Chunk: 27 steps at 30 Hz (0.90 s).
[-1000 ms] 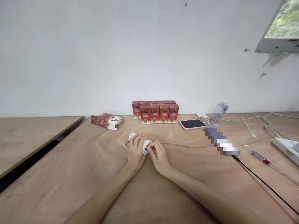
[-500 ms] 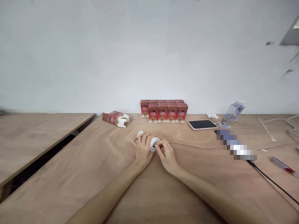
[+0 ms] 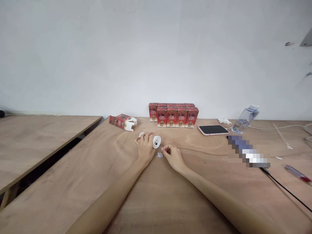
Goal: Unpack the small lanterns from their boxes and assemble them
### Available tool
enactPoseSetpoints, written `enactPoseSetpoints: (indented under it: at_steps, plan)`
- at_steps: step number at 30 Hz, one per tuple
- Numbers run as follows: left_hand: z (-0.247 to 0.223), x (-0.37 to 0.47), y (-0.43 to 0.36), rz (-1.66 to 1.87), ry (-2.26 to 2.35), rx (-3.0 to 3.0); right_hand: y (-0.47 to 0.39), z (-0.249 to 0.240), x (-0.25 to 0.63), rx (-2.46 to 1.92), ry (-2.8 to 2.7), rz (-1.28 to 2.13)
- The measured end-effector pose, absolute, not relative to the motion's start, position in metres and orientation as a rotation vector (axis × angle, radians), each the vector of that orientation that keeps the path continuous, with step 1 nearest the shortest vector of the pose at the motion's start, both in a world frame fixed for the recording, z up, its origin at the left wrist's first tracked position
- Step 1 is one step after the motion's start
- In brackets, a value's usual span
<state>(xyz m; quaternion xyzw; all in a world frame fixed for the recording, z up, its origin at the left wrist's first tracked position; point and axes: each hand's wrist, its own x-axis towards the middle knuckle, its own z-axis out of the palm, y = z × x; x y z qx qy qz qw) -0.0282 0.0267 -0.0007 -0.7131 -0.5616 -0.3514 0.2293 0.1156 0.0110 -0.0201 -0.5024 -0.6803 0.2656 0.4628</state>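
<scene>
— Head view: left hand point(image 3: 145, 148), where?
— Mid-tabletop point(image 3: 97, 182); fingers clamped on white round fitting point(image 3: 156, 141), lifted slightly.
— Right hand point(image 3: 172, 155)?
— Fingers pinched together beside small metal piece point(image 3: 159, 155); whether they grip anything, cannot tell. Red boxes point(image 3: 174, 115) behind.

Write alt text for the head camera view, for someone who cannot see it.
Two bare arms reach across a plywood table: the left hand holds a small white round part, the right hand rests beside a tiny piece. Behind stand red boxes, one open box lying flat, a phone and a water bottle.
</scene>
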Motion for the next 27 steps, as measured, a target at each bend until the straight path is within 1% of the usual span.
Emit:
enactPoseSetpoints:
  at_steps: [3,10,16,19,27]
  plan:
    - [-0.002,-0.027,0.028,-0.919,-1.486,-1.974,0.013,-0.022,0.115,-1.227,-1.682,0.652]
    - [-0.005,-0.027,0.032,-0.899,-1.163,-1.962,0.012,-0.022,0.117,-1.225,-1.552,0.685]
    - [-0.007,-0.028,0.036,-0.843,-1.066,-1.902,0.011,-0.024,0.117,-1.22,-1.548,0.684]
    - [-0.008,-0.031,0.04,-0.812,-1.087,-1.866,0.011,-0.026,0.117,-1.243,-1.543,0.671]
    - [-0.011,-0.04,0.051,-0.922,-1.425,-1.882,0.0,-0.018,0.119,-1.452,-1.65,0.533]
